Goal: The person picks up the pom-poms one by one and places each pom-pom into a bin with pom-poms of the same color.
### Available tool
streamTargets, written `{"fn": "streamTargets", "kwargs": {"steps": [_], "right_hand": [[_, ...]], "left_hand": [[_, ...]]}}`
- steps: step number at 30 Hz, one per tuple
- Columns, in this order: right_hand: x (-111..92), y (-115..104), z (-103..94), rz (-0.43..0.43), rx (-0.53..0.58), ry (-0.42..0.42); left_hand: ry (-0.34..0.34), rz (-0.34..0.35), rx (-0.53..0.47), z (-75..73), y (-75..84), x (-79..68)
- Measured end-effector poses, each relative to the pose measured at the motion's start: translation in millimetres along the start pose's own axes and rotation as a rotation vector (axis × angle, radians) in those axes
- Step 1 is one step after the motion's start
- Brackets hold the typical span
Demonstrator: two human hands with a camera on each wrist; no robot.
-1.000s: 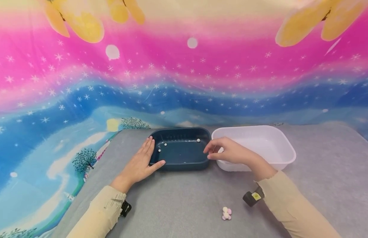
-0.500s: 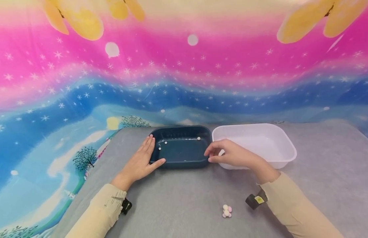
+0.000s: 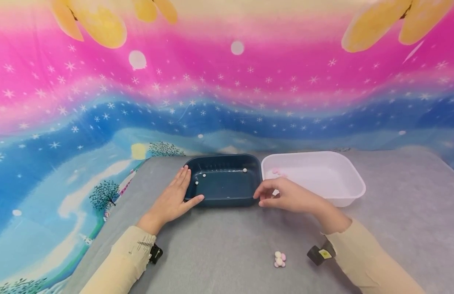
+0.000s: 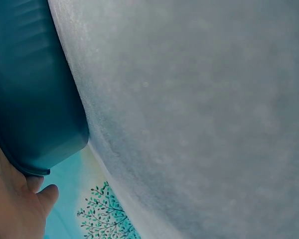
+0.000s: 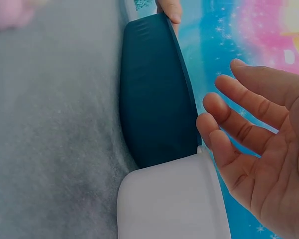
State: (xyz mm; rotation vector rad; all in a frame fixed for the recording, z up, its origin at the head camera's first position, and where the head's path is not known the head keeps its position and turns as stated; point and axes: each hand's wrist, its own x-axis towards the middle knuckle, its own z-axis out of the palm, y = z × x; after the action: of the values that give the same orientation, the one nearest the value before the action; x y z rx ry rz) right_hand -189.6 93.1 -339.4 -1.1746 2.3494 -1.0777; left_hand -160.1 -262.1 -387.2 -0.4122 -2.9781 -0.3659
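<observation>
My left hand lies along the left end of a dark blue basin, fingers straight on its rim and thumb across the near corner. In the basin are three small white balls, spaced apart. Over the near left corner of a white basin hovers my right hand, fingers loosely bent. In the right wrist view its fingers are spread, and nothing shows between them. Just beyond that hand, a few pink pieces lie inside the white basin. The hand hides part of that basin.
A small cluster of pink and cream balls sits on the grey cloth near the front. Both basins stand side by side at the back. Behind them hangs a patterned backdrop.
My right hand has drawn slightly toward me and lower. Pink pieces now show in the white basin where the hand was. My left hand stays on the dark blue basin.
</observation>
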Motion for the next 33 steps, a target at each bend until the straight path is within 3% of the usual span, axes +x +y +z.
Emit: {"fn": "streamTargets", "kwargs": {"steps": [24, 33], "right_hand": [[-22.8, -3.8, 12.7, -0.004, 0.073, -0.048], [-30.9, -0.3, 19.0, -0.057, 0.121, -0.077]], "left_hand": [[0.005, -0.002, 0.014, -0.5, 1.3, -0.5], [0.007, -0.002, 0.006, 0.1, 1.2, -0.6]]}}
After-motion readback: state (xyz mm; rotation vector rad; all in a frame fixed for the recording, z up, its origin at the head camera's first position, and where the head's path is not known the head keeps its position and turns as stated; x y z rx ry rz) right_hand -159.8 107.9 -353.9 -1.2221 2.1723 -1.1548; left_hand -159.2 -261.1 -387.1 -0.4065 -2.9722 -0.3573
